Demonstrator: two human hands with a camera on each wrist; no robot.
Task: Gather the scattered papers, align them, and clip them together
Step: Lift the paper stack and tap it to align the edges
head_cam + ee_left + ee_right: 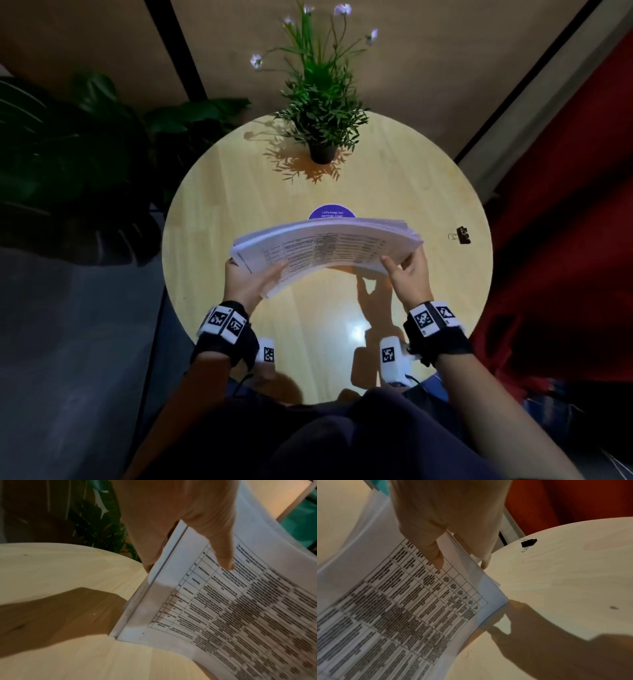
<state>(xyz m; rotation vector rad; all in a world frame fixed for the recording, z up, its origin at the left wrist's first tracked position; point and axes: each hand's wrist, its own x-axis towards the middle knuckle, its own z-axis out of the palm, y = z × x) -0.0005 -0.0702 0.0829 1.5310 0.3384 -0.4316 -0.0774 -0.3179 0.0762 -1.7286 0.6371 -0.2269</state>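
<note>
We hold the bowed stack of white printed papers [325, 248] above the round pale wooden table [212, 192], left hand [245, 282] and right hand [409, 279] each pinching a short edge. We should loosen slightly and tap the staggered edges flush, judging by the offset sheets. The black binder clip [461, 235] waits near the table's right rim.

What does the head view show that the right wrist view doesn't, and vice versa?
Head view only: the left hand gripping the left end of the paper stack, the potted plant at the table's far edge, and a purple sticker behind the stack.

Right wrist view only: the sheet edges under the right hand are slightly uneven, and the table text up close, too blurred to read.

Both: the right hand holding the stack, the binder clip lying untouched on the table.
</note>
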